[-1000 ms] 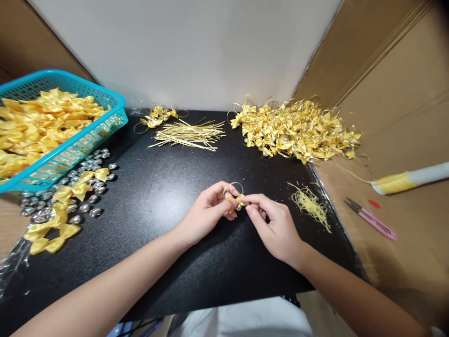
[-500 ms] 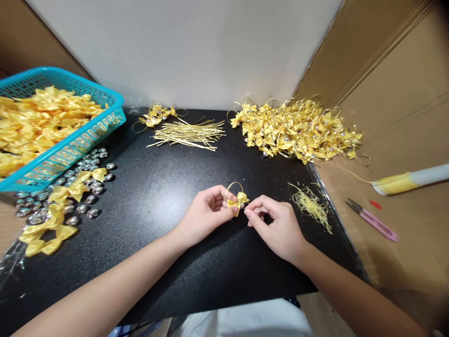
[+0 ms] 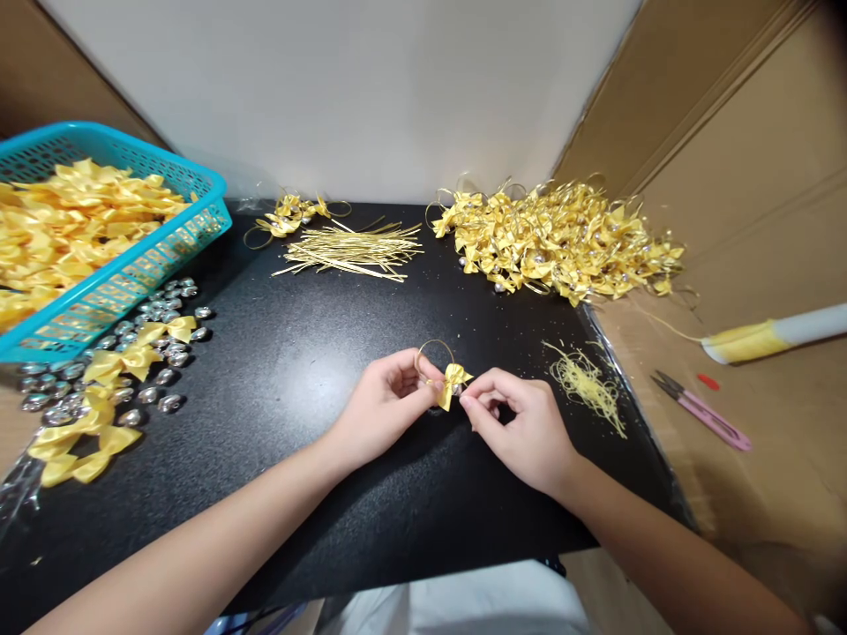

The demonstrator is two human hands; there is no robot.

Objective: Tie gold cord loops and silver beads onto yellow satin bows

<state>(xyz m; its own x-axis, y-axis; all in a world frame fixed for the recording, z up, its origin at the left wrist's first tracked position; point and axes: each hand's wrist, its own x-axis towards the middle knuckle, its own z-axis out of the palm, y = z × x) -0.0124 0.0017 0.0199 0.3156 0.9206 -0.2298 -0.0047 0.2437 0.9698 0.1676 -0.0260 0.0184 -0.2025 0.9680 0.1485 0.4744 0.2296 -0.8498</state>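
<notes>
Head view: the left hand (image 3: 387,401) is pinched, thumb against fingers, on the left side of a yellow bow (image 3: 449,390), holding it over the front middle of the black bench (image 3: 397,529); a thin gold loop (image 3: 435,341) rises above the bow, and a small silver bell (image 3: 458,390) shows at its right side; the right hand (image 3: 526,432) has thumb and index tips together just beside that bell, though what lies between them is too small to tell; near this hand lies a tangle of pale yellow thread (image 3: 586,384), with pink-handled snips (image 3: 694,406) farther right, off the bench; gold strips (image 3: 350,250) lie beyond the hands, between a small cluster of looped bows (image 3: 288,214) and a large heap of similar ones (image 3: 556,242); loose silver bells (image 3: 168,403) lie at left, beside a blue basket (image 3: 215,183) filled with bows.
</notes>
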